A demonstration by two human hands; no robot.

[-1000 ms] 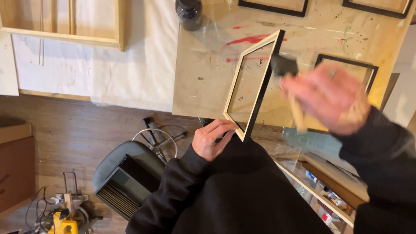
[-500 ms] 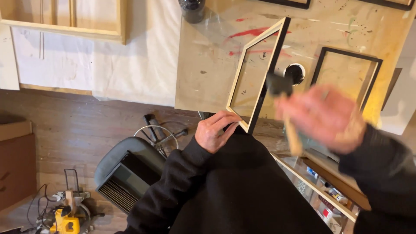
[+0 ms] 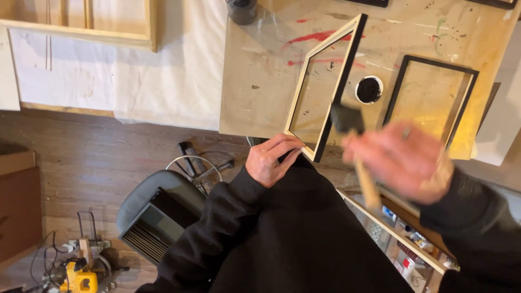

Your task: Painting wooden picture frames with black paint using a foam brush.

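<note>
The left hand (image 3: 273,160) gripped the lower corner of a wooden frame (image 3: 324,87) tilted up at the workboard's (image 3: 260,70) near edge. The blurred right hand (image 3: 401,161) grasped a foam brush (image 3: 350,130) beside the frame's black edge.

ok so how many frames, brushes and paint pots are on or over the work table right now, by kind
frames: 2, one held upright by the left hand, one lying flat
foam brushes: 1, in the right hand
paint pots: 2, an open black one and a dark one at the top edge
total: 5
</note>
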